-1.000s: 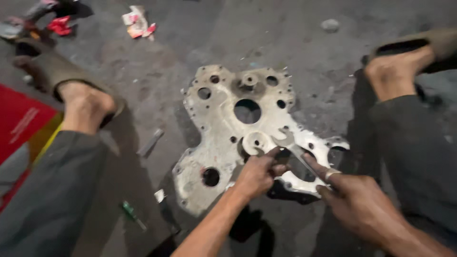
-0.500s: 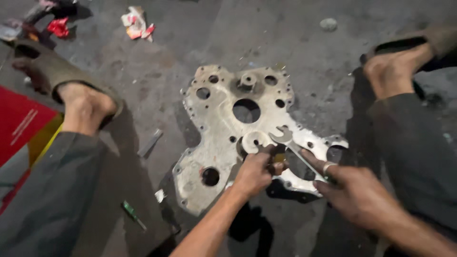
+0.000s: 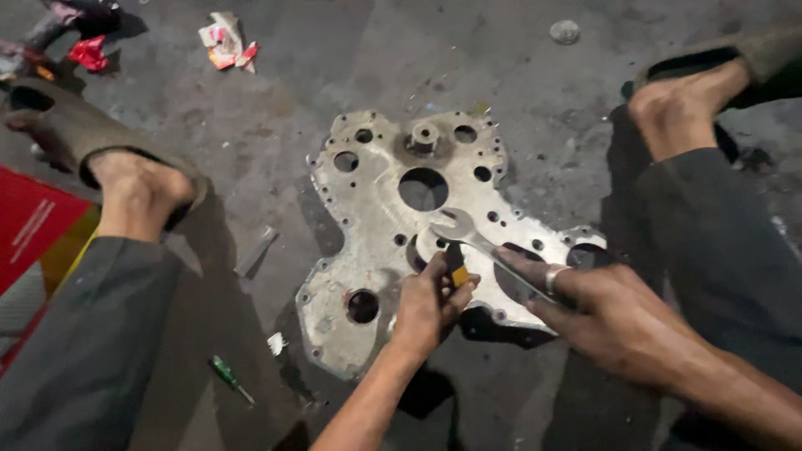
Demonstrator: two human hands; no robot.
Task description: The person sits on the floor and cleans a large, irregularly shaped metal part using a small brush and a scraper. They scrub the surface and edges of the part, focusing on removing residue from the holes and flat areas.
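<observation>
Between the two hands, low on the plate (image 3: 380, 250), is where it all happens. Left hand (image 3: 428, 305): fingers curled tight, pinching a small yellow-and-black tool (image 3: 455, 267), tip down against the metal beside a round boss. Right hand (image 3: 614, 321): fingers closed along the wrench (image 3: 468, 238), a ring on one of them, the shaft running up and left so its open jaw sits on the plate just below the big hole (image 3: 423, 190). Both tools meet near the same spot, tips close together; whether they touch I can't tell.

Outward now: the plate lies flat on the gritty floor (image 3: 501, 67), pale grey, full of bolt holes, a stub (image 3: 424, 135) standing near its top edge. Bare feet in sandals frame it, left foot (image 3: 138, 188) and right foot (image 3: 681, 113), with dark trouser legs either side.

Risks, as I judge them: the wrench looks loosely seated, so a hard pull could slip it off and drive knuckles into the plate's edge. The small tool could skid towards the right fingers. Nothing clamps the plate, so it may shift.

Further out: a green screwdriver (image 3: 225, 373), a flat metal bar (image 3: 255, 250), crumpled wrappers (image 3: 224, 40), a red box (image 3: 33, 225).
</observation>
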